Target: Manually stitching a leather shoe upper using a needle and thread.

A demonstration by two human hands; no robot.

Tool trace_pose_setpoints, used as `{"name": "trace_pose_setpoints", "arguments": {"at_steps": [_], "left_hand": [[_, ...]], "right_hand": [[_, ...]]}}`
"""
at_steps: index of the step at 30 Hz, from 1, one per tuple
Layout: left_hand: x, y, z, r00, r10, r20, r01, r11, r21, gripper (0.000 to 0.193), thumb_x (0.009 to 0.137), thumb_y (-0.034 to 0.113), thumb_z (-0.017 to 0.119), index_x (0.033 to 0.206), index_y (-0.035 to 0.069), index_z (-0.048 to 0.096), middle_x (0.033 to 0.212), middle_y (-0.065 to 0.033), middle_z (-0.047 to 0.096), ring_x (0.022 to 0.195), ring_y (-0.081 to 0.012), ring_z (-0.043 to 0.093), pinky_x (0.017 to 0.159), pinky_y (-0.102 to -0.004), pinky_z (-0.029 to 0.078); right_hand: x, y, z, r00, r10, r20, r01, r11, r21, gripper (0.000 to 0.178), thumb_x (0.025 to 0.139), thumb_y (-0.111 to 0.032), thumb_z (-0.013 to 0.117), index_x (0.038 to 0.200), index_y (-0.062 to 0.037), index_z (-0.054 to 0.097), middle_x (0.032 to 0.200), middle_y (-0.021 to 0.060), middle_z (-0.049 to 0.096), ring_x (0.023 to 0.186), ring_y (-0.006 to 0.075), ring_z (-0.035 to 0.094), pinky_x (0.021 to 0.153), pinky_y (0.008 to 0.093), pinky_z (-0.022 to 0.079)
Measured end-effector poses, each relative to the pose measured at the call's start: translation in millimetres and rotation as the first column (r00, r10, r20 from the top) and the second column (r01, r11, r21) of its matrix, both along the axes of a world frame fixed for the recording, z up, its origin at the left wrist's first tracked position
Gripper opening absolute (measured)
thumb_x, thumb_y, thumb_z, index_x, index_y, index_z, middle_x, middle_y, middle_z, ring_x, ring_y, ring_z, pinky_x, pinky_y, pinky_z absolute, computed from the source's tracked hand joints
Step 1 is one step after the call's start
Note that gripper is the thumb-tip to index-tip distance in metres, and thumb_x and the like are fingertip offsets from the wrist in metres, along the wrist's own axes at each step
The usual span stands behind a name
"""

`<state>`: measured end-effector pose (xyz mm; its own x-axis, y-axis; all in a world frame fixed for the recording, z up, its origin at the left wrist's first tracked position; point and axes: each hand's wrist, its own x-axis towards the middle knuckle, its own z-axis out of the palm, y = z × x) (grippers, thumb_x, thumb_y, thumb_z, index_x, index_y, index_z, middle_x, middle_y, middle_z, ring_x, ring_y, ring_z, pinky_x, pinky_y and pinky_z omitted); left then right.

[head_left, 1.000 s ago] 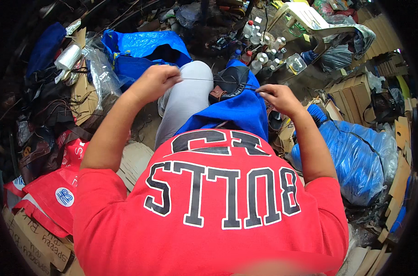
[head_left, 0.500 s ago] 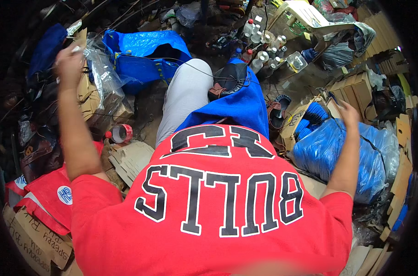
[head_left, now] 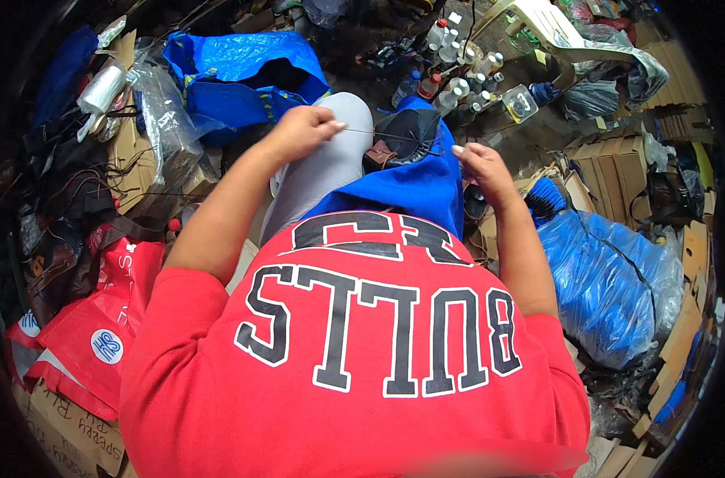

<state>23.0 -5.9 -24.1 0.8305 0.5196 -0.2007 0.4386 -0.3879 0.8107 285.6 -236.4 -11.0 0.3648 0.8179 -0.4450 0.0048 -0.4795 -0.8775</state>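
Thread (head_left: pixel 359 130) — thin, dark, runs from my L hand (head_left: pixel 305 134) across the grey trouser knee (head_left: pixel 344 151) toward the dark shoe (head_left: pixel 416 129), which sits on the blue cloth (head_left: pixel 386 191) over my R leg, between both hands. L fingers curled, thumb + index pinched on thread approx. at knee level. R hand (head_left: pixel 488 171) is just beyond the shoe's R edge, fingers bent, thumb and index tips close together; line too faint there, so can't tell if it's gripped. Handling, my est.: thread wt negligible, limp when slack, prob. strong in tension but liable to slip thru fingertips or cut skin if yanked. Best hold = pinch w/ a wrap round the finger, well out from the shoe, pull in line, no jerks. Shoe looks light-to-med; upper prob. soft + flexible, edge/sole stiffer. Brown flap (head_left: pixel 381 154) at its near L end looks like leather, pliable, poor handle imo. If shoe needs steadying, take the firm rim, not the flap — cloth under it should add some friction, but shoe could twist if pull is uneven, since neither hand's on it now.
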Motion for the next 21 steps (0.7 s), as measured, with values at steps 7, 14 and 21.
{"name": "trace_pose_setpoints", "arguments": {"at_steps": [7,14,21], "left_hand": [[-105.7,81.5,-17.7,0.949,0.314,0.031,-0.305,0.939,-0.159,0.035,0.087,0.032,0.059,0.061,0.011,0.049,0.06,0.0081,0.039,0.058,-0.0045,0.034,0.053,-0.0232,0.027],[-17.4,61.6,-14.5,0.947,0.28,0.158,-0.319,0.879,0.354,0.046,0.078,0.027,0.066,0.12,0.009,0.057,0.119,-0.0139,0.058,0.111,-0.0271,0.054,0.094,-0.0345,0.042],[113.3,-20.4,14.0,0.917,-0.366,0.159,0.314,0.907,0.281,0.045,0.073,0.024,0.073,0.113,0.01,0.06,0.116,-0.0136,0.058,0.108,-0.0304,0.055,0.091,-0.0366,0.044]], "right_hand": [[88.9,-115.6,-22.3,0.845,-0.525,-0.097,0.529,0.848,0.016,0.017,0.087,-0.025,0.06,0.082,-0.0095,0.059,0.06,-0.007,0.042,0.05,0.0045,0.035,0.049,0.0212,0.028],[97.0,-84.4,-32.2,0.703,0.092,0.706,-0.025,0.994,-0.105,0.031,0.088,-0.015,0.054,0.117,-0.0083,0.061,0.077,0.0052,0.053,0.075,0.0145,0.052,0.069,0.0274,0.043],[11.6,40.9,24.4,0.756,0.253,0.604,-0.367,0.927,0.072,0.016,0.073,-0.002,0.066,0.089,-0.0034,0.067,0.085,0.0061,0.061,0.082,0.0156,0.058,0.071,0.0263,0.045]]}}
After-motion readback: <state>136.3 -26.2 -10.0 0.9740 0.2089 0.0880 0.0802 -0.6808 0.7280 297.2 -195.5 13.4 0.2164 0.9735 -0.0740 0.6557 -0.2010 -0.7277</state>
